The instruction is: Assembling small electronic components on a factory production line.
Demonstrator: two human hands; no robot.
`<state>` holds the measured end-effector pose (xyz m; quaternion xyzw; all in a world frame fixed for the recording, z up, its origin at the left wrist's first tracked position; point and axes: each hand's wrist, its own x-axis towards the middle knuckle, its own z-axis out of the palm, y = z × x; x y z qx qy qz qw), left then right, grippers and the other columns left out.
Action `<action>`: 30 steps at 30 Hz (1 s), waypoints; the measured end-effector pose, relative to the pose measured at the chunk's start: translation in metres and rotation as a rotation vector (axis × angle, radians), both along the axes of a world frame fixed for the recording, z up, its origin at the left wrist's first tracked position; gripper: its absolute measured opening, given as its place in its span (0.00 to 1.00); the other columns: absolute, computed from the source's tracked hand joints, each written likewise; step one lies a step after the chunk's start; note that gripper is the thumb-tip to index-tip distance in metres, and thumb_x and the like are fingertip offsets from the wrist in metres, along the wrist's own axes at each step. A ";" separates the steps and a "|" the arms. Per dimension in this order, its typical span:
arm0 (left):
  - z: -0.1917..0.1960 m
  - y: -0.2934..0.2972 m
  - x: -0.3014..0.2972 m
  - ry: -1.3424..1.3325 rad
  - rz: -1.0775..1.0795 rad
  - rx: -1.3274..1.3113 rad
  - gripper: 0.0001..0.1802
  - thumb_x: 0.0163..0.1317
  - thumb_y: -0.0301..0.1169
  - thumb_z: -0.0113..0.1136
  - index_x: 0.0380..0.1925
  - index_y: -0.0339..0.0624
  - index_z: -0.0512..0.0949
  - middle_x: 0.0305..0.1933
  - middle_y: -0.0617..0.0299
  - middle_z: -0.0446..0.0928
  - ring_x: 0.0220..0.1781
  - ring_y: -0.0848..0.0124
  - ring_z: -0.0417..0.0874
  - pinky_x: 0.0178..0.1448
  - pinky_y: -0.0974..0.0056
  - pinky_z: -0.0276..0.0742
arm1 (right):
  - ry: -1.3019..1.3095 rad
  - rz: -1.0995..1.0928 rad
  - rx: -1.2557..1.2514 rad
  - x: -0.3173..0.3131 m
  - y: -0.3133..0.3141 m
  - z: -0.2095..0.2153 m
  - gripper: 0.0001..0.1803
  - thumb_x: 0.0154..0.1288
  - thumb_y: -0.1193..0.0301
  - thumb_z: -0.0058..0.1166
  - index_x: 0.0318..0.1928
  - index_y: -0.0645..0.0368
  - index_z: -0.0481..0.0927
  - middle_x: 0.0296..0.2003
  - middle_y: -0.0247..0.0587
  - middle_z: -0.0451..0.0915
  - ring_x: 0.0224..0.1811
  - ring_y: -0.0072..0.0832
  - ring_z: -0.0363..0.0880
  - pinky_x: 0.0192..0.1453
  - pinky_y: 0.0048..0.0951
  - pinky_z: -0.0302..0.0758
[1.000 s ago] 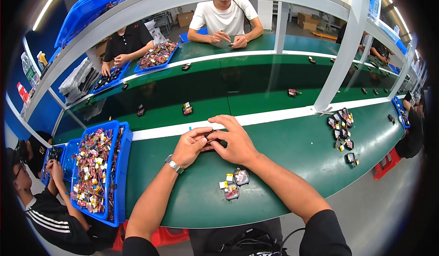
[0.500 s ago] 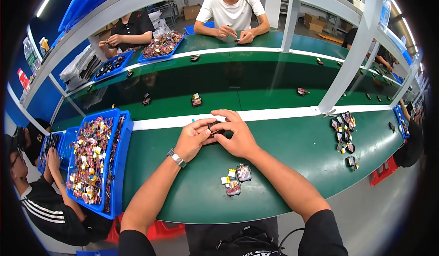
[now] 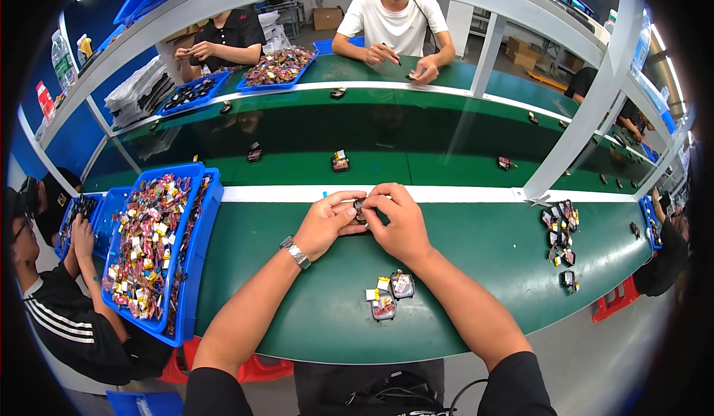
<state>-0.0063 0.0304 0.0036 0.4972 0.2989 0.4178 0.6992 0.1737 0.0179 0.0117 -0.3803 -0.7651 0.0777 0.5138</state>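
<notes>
Between my two hands, above the green bench point(image 3: 245, 282), is a small dark electronic part point(image 3: 361, 209). My left hand point(image 3: 329, 226), with a metal-band watch at the wrist, has its fingers closed on the part's left side. From the right, my right hand point(image 3: 400, 223) pinches the same part with thumb and fingertips, which hide some of it. Nearer to me lie two small black-cased parts with reddish insides, one case point(image 3: 384, 308) beside the other point(image 3: 402, 284), with white and yellow tabs.
A blue tray point(image 3: 195, 267) heaped with small reddish parts stands at left. A cluster of similar parts point(image 3: 559, 230) lies at right. Beyond a white rail point(image 3: 446, 193) runs a green conveyor point(image 3: 387, 167) with scattered parts. A grey frame post point(image 3: 587, 96) rises at right. Co-workers sit opposite and at left.
My right hand's fingers have drawn back and curled into a pinch, so more of the part shows. The whole view has shifted slightly. The opposite co-worker's hands have moved apart.
</notes>
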 end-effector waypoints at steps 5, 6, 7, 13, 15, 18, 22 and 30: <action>0.000 0.000 -0.001 0.004 0.013 -0.002 0.18 0.72 0.27 0.49 0.61 0.36 0.69 0.53 0.55 0.79 0.54 0.69 0.82 0.59 0.62 0.83 | -0.051 0.008 0.008 0.000 -0.002 0.003 0.09 0.52 0.80 0.64 0.35 0.61 0.82 0.38 0.40 0.77 0.42 0.35 0.80 0.42 0.31 0.79; 0.000 0.000 -0.001 0.003 0.014 -0.001 0.18 0.72 0.27 0.49 0.61 0.36 0.69 0.53 0.55 0.79 0.54 0.69 0.82 0.59 0.62 0.83 | -0.060 0.017 0.004 0.000 -0.002 0.003 0.09 0.52 0.80 0.64 0.36 0.61 0.82 0.39 0.40 0.77 0.42 0.35 0.80 0.42 0.32 0.80; 0.000 0.000 -0.001 0.007 0.013 -0.010 0.18 0.72 0.27 0.49 0.60 0.35 0.69 0.53 0.55 0.79 0.53 0.69 0.82 0.59 0.62 0.83 | -0.062 0.016 0.005 0.000 -0.002 0.002 0.09 0.52 0.80 0.64 0.36 0.61 0.82 0.39 0.40 0.77 0.42 0.35 0.80 0.42 0.32 0.80; 0.002 -0.001 0.002 0.019 0.032 -0.012 0.17 0.72 0.26 0.50 0.59 0.35 0.70 0.51 0.55 0.79 0.52 0.69 0.83 0.56 0.63 0.84 | -0.037 -0.032 -0.009 -0.006 -0.004 -0.001 0.09 0.52 0.79 0.63 0.36 0.60 0.81 0.38 0.39 0.76 0.42 0.36 0.78 0.43 0.35 0.78; 0.002 -0.003 0.003 0.031 0.049 -0.003 0.16 0.71 0.26 0.50 0.58 0.34 0.71 0.50 0.55 0.80 0.51 0.69 0.83 0.55 0.63 0.84 | -0.022 -0.055 -0.050 -0.010 -0.005 -0.003 0.08 0.53 0.78 0.62 0.36 0.60 0.80 0.38 0.39 0.76 0.42 0.36 0.78 0.43 0.35 0.78; -0.001 -0.003 0.007 0.078 0.106 0.035 0.15 0.71 0.25 0.50 0.55 0.33 0.72 0.48 0.55 0.81 0.49 0.68 0.84 0.53 0.63 0.86 | -0.054 -0.062 -0.041 -0.011 -0.006 -0.004 0.09 0.54 0.78 0.62 0.37 0.60 0.80 0.39 0.39 0.75 0.42 0.37 0.78 0.43 0.36 0.78; -0.004 -0.002 0.011 0.024 0.140 0.013 0.14 0.69 0.24 0.52 0.53 0.32 0.74 0.45 0.54 0.81 0.45 0.69 0.85 0.48 0.65 0.87 | 0.100 0.053 -0.149 -0.003 -0.006 0.002 0.08 0.58 0.78 0.60 0.39 0.62 0.79 0.40 0.41 0.75 0.37 0.34 0.81 0.39 0.32 0.80; -0.014 0.001 0.011 0.294 0.234 0.157 0.11 0.69 0.24 0.52 0.50 0.33 0.75 0.39 0.57 0.82 0.37 0.75 0.83 0.38 0.70 0.84 | 0.208 0.074 -0.433 0.001 0.001 -0.005 0.10 0.60 0.78 0.61 0.43 0.64 0.81 0.36 0.40 0.81 0.34 0.23 0.82 0.38 0.23 0.79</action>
